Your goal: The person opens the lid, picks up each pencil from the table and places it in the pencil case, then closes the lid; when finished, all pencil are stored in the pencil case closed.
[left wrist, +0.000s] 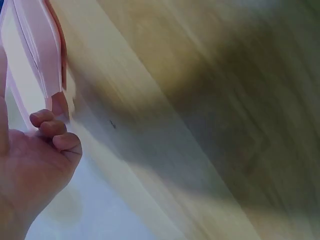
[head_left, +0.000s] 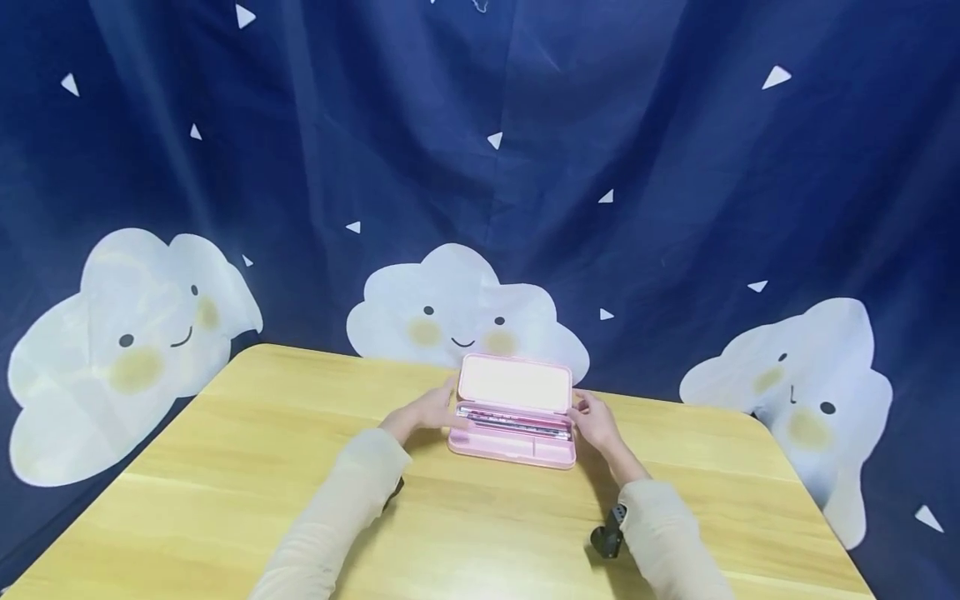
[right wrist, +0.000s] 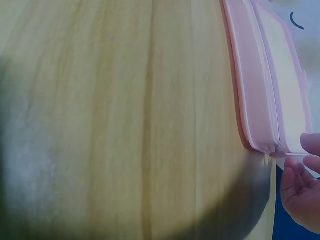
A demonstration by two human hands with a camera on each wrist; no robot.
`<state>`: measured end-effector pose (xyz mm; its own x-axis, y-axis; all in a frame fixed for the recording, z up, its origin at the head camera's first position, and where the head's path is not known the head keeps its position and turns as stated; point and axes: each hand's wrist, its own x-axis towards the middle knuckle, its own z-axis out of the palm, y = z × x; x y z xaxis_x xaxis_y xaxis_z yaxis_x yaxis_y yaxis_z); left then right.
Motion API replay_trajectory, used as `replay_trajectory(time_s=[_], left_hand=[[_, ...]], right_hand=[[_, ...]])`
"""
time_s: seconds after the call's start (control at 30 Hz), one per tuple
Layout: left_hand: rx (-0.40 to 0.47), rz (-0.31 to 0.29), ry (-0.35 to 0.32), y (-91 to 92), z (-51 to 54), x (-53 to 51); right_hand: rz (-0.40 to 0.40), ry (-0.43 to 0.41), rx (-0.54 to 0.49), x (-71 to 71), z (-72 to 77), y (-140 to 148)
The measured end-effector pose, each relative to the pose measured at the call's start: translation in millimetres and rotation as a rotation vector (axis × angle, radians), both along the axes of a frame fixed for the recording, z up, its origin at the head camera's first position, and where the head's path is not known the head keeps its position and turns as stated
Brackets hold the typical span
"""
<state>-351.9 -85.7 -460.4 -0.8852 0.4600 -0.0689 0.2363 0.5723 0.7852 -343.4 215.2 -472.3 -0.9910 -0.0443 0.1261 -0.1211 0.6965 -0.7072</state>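
Observation:
A pink pencil case (head_left: pixel 480 446) stands with its lid raised near the table's far edge. The lid (head_left: pixel 514 383) has a pale inner face. Several pencils (head_left: pixel 517 422) lie lengthwise in the case, and a divider marks off the front tray's right part. At the left end my left hand (head_left: pixel 429 410) holds the case, its thumb reaching over the side; three curled fingertips (left wrist: pixel 52 129) show by the corner in the left wrist view. My right hand (head_left: pixel 597 421) pinches the right end near the hinge, where thumb and fingers (right wrist: pixel 295 182) partly leave the frame.
The wooden table (head_left: pixel 480 517) spreads in front of the case. Behind it hangs a dark blue curtain (head_left: pixel 420 167) printed with smiling clouds and white triangles. A black wrist device (head_left: pixel 609 533) sits by the right sleeve.

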Motion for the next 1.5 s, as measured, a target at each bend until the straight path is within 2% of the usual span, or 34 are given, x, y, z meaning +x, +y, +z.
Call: replay_trajectory(time_s=[0.13,0.23,0.3,0.43,0.57,0.67,0.8,0.9,0.97,1.03,1.13,1.17,1.23,1.33,1.5], left_hand=[[0.018,0.077,-0.032,2.5,-6.6,1.6],[0.049,0.059,-0.059,4.5,-10.4,0.8],[0.103,0.031,-0.081,6.0,-11.5,0.0],[0.208,-0.012,-0.138,8.2,-12.2,-0.8],[0.241,0.02,-0.202,8.3,-11.2,-1.0],[0.253,0.073,-0.256,6.1,-9.8,-1.5],[0.228,0.13,-0.303,2.3,-6.5,-2.1],[0.2,0.128,-0.315,0.2,-3.9,-2.4],[0.197,0.127,-0.33,-0.9,-3.2,-2.5],[0.205,0.139,-0.334,-1.5,-2.9,-3.0],[0.221,0.171,-0.336,-0.9,-3.6,-4.2],[0.231,0.179,-0.335,-0.3,-3.8,-4.7],[0.246,0.185,-0.326,1.2,-4.3,-5.5],[0.253,0.183,-0.313,2.7,-5.2,-5.4],[0.19,0.145,-0.294,1.0,-7.1,-4.0]], right_hand=[[-0.007,-0.049,-0.009,1.5,-3.4,-3],[-0.008,-0.099,-0.027,2.2,-5.4,-4],[0.0,-0.125,-0.05,2.1,-6.7,-4],[0.033,-0.2,-0.163,1.2,-10.4,-6],[0.036,-0.281,-0.253,3.4,-10.3,-6],[0.025,-0.322,-0.292,4.7,-7.1,-6],[0.039,-0.323,-0.352,2.4,-4.6,-5],[0.096,-0.271,-0.416,1.6,-3.3,-2],[0.181,-0.222,-0.476,1.1,-3.2,1],[0.2,-0.221,-0.494,2.0,-0.6,3],[0.153,-0.275,-0.502,3.9,5.3,4],[0.105,-0.31,-0.475,5.4,8.9,3],[0.07,-0.342,-0.468,6.5,12.3,3],[0.051,-0.328,-0.44,6.9,15.0,5],[0.015,-0.298,-0.372,6.6,15.4,11]])
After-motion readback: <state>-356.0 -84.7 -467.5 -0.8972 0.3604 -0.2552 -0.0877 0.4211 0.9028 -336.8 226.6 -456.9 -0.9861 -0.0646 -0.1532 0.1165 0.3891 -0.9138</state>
